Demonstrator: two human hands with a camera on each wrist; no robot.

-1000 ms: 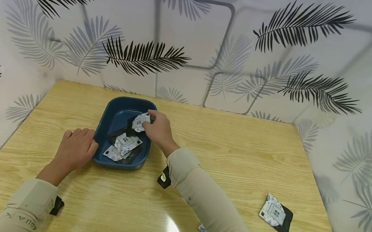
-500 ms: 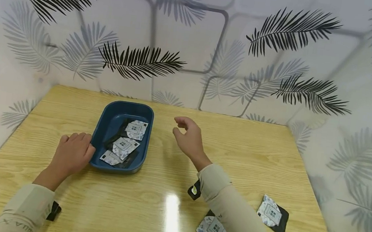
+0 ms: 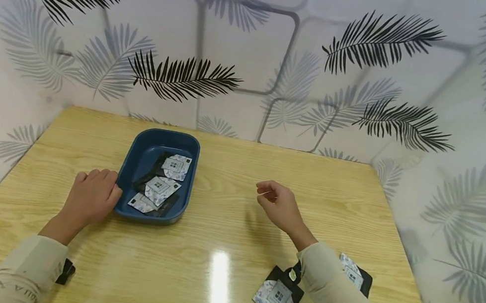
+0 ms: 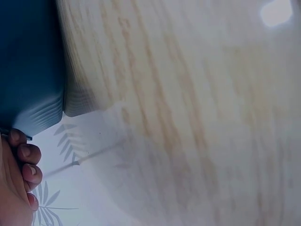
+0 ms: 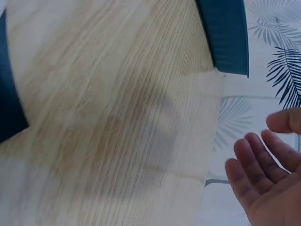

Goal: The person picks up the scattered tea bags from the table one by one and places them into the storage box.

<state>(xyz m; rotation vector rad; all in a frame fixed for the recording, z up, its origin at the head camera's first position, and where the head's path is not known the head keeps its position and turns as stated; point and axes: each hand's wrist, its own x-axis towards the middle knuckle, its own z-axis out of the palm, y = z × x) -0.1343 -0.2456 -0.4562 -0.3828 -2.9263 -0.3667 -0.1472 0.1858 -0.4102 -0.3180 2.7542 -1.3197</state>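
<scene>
A dark blue plastic tub point(image 3: 125, 173) stands at the left of the table, with several white and black sachets point(image 3: 159, 189) lying inside it. My left hand point(image 3: 93, 197) grips the tub's left rim; in the left wrist view its fingers point(image 4: 29, 155) curl at the edge of the tub. Over the middle right of the table my right hand point(image 3: 280, 207) hovers with loosely bent fingers and nothing in it. The right wrist view shows its palm and separated fingers point(image 5: 251, 162). Nearest to that hand is a floral white and black sachet point(image 3: 278, 295) on the table.
Farther right another floral sachet point(image 3: 352, 271) overlaps a black one, partly behind the right sleeve point(image 3: 335, 287). The wooden table point(image 3: 223, 169) ends at a leaf-patterned wall point(image 3: 239, 106). A black wrist camera point(image 3: 66, 271) shows beside the left sleeve.
My right hand has let go of a sachet in the tub, lifted away and moved right and toward me. The near sachet has come into view. My left hand stays on the rim.
</scene>
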